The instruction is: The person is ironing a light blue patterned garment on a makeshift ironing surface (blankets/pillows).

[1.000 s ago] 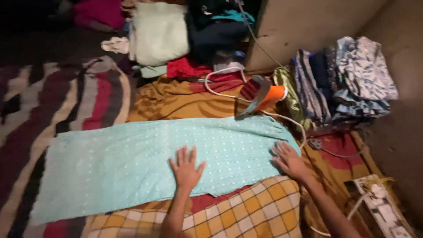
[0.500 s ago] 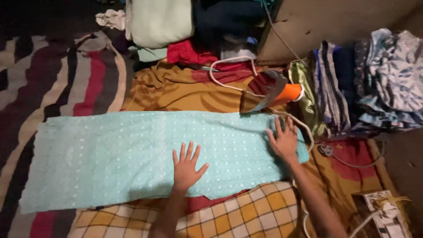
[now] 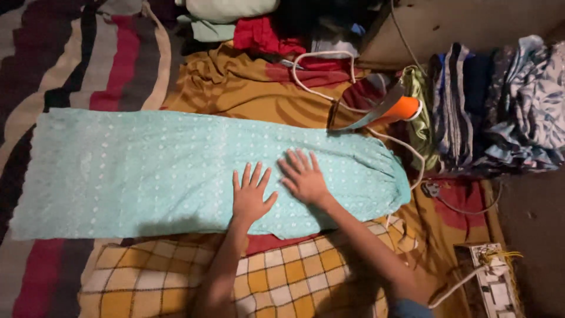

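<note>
1. This is a home, in a corner where clothes are ironed on the floor.
2. The landmark is the long turquoise cloth (image 3: 176, 171), spread flat over layered bedding.
3. Under its near edge lies a yellow checked blanket (image 3: 276, 277); behind it, a mustard sheet (image 3: 247, 82); to its left, a striped rug (image 3: 76, 59).
4. Just beyond its right end an electric iron (image 3: 382, 109) with an orange handle rests on its side, its white cord (image 3: 318, 65) looping over the sheet.
5. Further right stands a stack of folded garments (image 3: 500, 112).
6. Behind the cloth lie loose piled clothes (image 3: 259, 29).
7. Near its lower right sits a power strip (image 3: 494, 282).
</note>
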